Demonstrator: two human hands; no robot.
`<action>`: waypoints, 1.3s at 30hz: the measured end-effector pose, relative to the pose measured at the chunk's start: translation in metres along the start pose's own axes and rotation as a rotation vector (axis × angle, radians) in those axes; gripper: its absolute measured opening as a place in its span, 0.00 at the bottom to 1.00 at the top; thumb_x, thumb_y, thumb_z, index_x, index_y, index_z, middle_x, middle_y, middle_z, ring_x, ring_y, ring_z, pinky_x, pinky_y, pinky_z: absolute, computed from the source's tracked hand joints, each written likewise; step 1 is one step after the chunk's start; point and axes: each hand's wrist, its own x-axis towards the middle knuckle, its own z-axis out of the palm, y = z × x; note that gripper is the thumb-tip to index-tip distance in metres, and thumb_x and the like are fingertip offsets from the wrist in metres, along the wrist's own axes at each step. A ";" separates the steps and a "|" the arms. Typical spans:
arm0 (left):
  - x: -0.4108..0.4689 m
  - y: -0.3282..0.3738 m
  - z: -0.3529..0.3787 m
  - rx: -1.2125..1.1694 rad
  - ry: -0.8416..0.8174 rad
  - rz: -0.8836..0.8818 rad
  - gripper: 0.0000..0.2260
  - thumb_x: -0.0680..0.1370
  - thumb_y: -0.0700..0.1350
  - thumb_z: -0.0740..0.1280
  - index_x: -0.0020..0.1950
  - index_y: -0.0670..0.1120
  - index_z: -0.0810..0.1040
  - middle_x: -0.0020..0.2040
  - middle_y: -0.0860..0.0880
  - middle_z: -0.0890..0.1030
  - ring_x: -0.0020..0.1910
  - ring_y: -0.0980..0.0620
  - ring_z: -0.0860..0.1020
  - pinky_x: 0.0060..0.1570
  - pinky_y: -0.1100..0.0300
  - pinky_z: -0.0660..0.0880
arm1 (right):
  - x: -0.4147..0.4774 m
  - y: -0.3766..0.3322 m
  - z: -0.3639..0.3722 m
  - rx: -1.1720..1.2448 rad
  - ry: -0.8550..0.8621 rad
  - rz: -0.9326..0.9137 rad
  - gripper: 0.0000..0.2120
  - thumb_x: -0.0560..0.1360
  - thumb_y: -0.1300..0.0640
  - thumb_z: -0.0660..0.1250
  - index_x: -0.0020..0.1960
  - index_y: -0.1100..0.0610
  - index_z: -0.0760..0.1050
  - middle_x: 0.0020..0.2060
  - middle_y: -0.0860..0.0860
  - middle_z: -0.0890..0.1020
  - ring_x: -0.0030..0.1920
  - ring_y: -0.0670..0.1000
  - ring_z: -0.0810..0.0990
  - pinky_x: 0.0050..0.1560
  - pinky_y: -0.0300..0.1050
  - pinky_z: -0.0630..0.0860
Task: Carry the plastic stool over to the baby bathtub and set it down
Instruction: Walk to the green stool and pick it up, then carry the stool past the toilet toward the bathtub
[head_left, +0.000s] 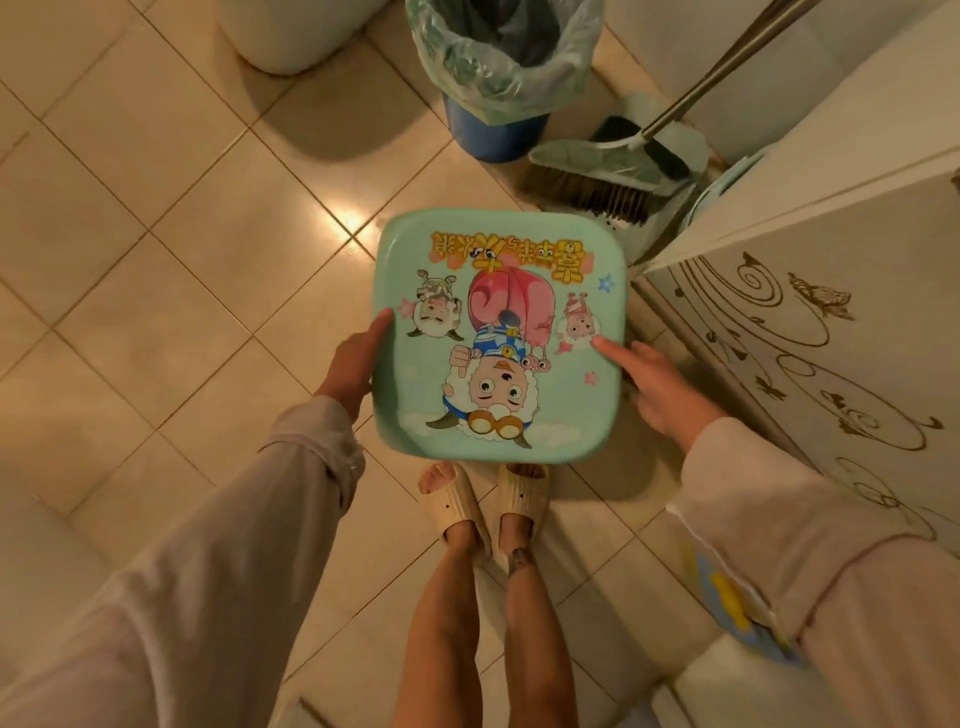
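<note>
Stool with both hands, left and right, in grip on opposite edges, bare tiles leftward.

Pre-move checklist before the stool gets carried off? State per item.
1. Left hand on the stool: ok, it lies against the seat's left edge.
2. Right hand on the stool: ok, a fingertip is on top of the seat at its right edge; grip under the rim cannot be seen.
3. Stool off the floor: cannot tell, its legs are hidden under the seat.
4. Seat level: ok, roughly flat to the camera.
5. Clearance: not ok, broom and dustpan lie just beyond the stool, cabinet close on its right.
6. Baby bathtub located: cannot tell, no tub clearly in view.
</note>
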 end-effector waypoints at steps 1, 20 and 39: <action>-0.001 0.000 -0.001 -0.012 -0.003 -0.013 0.27 0.75 0.61 0.56 0.64 0.42 0.73 0.65 0.44 0.75 0.56 0.47 0.71 0.55 0.53 0.66 | 0.000 0.001 -0.001 0.031 -0.018 -0.006 0.04 0.71 0.55 0.67 0.44 0.54 0.76 0.46 0.49 0.82 0.44 0.43 0.79 0.43 0.37 0.70; -0.134 -0.061 -0.072 -0.080 -0.058 -0.123 0.24 0.73 0.56 0.64 0.60 0.38 0.75 0.50 0.43 0.79 0.42 0.49 0.78 0.41 0.59 0.74 | -0.126 -0.001 0.022 -0.269 -0.180 0.042 0.09 0.71 0.53 0.68 0.48 0.57 0.76 0.42 0.52 0.82 0.43 0.49 0.80 0.43 0.41 0.74; -0.339 -0.115 -0.191 -0.533 0.310 0.023 0.17 0.74 0.51 0.65 0.54 0.39 0.74 0.42 0.47 0.79 0.38 0.51 0.76 0.35 0.61 0.72 | -0.290 -0.087 0.159 -0.725 -0.462 -0.239 0.23 0.69 0.49 0.69 0.57 0.64 0.74 0.50 0.57 0.81 0.49 0.56 0.80 0.47 0.47 0.76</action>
